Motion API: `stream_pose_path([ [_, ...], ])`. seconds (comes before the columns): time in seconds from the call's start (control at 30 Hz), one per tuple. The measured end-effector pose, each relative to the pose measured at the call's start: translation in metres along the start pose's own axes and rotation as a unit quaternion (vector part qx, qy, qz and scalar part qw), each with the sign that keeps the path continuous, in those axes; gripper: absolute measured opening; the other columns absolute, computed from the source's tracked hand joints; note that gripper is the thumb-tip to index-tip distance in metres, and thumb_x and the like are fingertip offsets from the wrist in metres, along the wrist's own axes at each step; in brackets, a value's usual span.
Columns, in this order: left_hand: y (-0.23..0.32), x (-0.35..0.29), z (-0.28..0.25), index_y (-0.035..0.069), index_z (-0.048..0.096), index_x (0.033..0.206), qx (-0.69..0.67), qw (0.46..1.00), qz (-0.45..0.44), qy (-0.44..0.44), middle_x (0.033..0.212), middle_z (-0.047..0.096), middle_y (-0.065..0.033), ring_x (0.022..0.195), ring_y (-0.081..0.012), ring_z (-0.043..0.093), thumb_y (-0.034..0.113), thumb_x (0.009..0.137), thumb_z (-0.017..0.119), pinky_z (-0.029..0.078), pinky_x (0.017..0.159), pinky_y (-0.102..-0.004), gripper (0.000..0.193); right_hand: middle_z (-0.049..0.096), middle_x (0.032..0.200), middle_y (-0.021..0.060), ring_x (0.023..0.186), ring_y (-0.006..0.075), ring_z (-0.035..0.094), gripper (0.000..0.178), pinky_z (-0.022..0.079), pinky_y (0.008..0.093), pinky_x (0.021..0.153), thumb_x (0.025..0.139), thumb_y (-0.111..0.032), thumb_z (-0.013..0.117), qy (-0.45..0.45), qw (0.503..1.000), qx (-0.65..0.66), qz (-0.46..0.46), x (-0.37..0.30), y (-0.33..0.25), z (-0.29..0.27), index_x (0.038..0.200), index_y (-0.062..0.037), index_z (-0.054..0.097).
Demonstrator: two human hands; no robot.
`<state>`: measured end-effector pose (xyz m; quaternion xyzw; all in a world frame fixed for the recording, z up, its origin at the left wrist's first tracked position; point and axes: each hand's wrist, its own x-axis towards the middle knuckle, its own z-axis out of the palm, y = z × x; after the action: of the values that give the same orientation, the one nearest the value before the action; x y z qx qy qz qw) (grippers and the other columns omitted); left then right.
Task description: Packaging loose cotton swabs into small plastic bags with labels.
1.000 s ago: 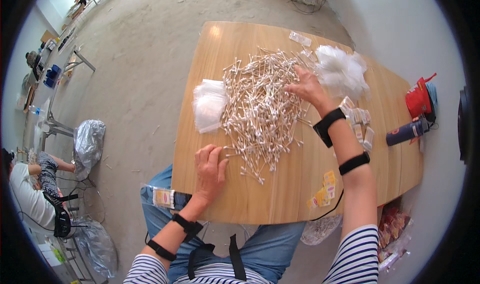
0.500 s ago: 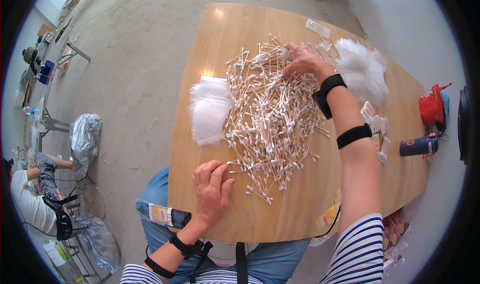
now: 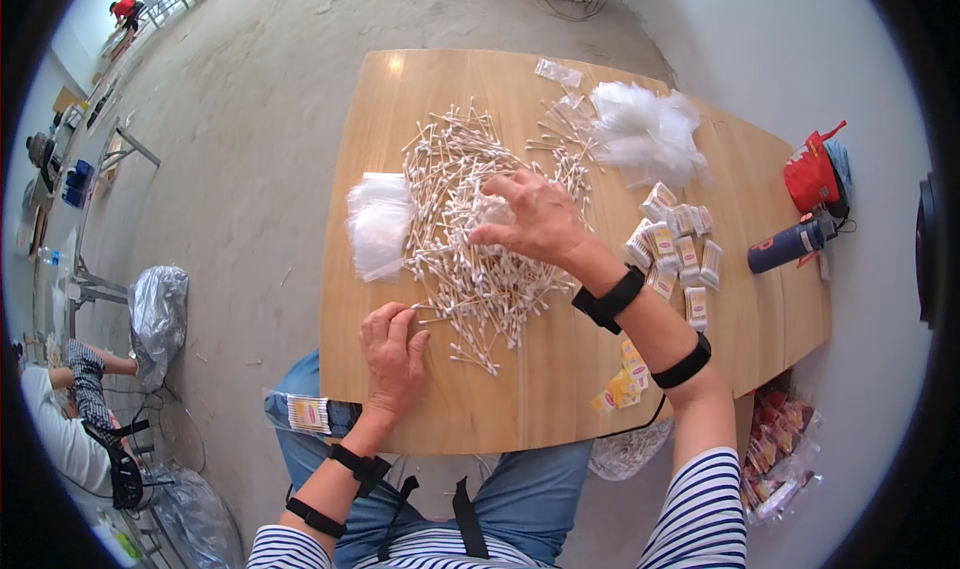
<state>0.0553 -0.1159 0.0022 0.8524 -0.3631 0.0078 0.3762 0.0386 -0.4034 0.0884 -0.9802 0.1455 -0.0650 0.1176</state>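
Observation:
A broad heap of cotton swabs (image 3: 450, 209) with wooden sticks and white tips covers the middle of the wooden table (image 3: 500, 409). Over the heap's right part hovers or rests my right hand (image 3: 540, 219), its thumb and fingers spread and curved around nothing that I can make out. Whether it touches the swabs is hard to tell. My left hand (image 3: 392, 354) lies on the tabletop by the heap's near left edge, loosely bent with the thumb apart. A stack of clear plastic bags (image 3: 378, 227) sits left of the heap.
More clear bags (image 3: 650, 134) are piled at the far right. Several swab packs (image 3: 688, 224) lie right of my forearm, with yellow cards (image 3: 622, 381) nearer me. A dark bottle (image 3: 790, 247) and red bag (image 3: 815, 174) stand at the right. One filled pack (image 3: 307, 413) lies at the near left corner.
My right hand has come back from the far side of the heap toward its middle. My left hand has stayed at the near edge. The view has shifted, showing more swab packs at the right.

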Motion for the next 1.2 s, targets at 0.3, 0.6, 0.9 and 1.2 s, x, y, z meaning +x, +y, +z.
stream_pose_path([
  [0.3, 0.001, 0.001, 0.001, 0.001, 0.061, 0.111, 0.0, 1.0, 0.004, -0.006, 0.117, 0.055, -0.0136, 0.114, -0.0337, 0.048, 0.009, 0.081, 0.07, 0.038, 0.101, -0.0443, 0.032, 0.06, 0.126, 0.0186, 0.118, 0.0369, 0.058, 0.061, 0.049, 0.044, 0.101, 0.079, -0.039, 0.075, 0.058, 0.959, -0.06, 0.27, 0.046, 0.148, 0.01, 0.124, -0.0009, 0.06],
  [0.6, 0.005, 0.004, -0.002, 0.0, 0.061, 0.111, 0.0, 1.0, -0.01, -0.017, 0.117, 0.055, -0.0136, 0.114, -0.0336, 0.049, 0.007, 0.08, 0.071, 0.038, 0.101, -0.0439, 0.033, 0.063, 0.123, 0.0201, 0.12, 0.038, 0.057, 0.041, 0.047, 0.0483, 0.1, 0.076, -0.028, 0.07, 0.013, 0.947, -0.041, 0.317, 0.067, 0.16, 0.03, 0.112, -0.0078, 0.069],
  [0.9, 0.003, 0.004, -0.002, 0.001, 0.061, 0.111, 0.006, 1.0, -0.005, -0.015, 0.118, 0.055, -0.0141, 0.114, -0.034, 0.049, 0.007, 0.081, 0.07, 0.038, 0.102, -0.0443, 0.032, 0.072, 0.105, 0.0171, 0.103, 0.0351, 0.067, 0.03, 0.051, 0.0468, 0.092, 0.081, -0.033, 0.065, -0.081, 0.968, 0.106, 0.214, 0.034, 0.117, 0.03, 0.1, -0.0123, 0.074],
  [1.2, 0.003, 0.005, -0.005, 0.0, 0.062, 0.11, 0.002, 0.999, -0.016, -0.041, 0.118, 0.055, -0.0143, 0.114, -0.0345, 0.049, 0.006, 0.079, 0.071, 0.038, 0.101, -0.0448, 0.033, 0.048, 0.14, 0.0198, 0.131, 0.0396, 0.045, 0.057, 0.045, 0.0478, 0.105, 0.086, -0.03, 0.067, 0.015, 0.961, -0.097, 0.26, 0.114, 0.184, 0.026, 0.141, -0.0219, 0.055],
])
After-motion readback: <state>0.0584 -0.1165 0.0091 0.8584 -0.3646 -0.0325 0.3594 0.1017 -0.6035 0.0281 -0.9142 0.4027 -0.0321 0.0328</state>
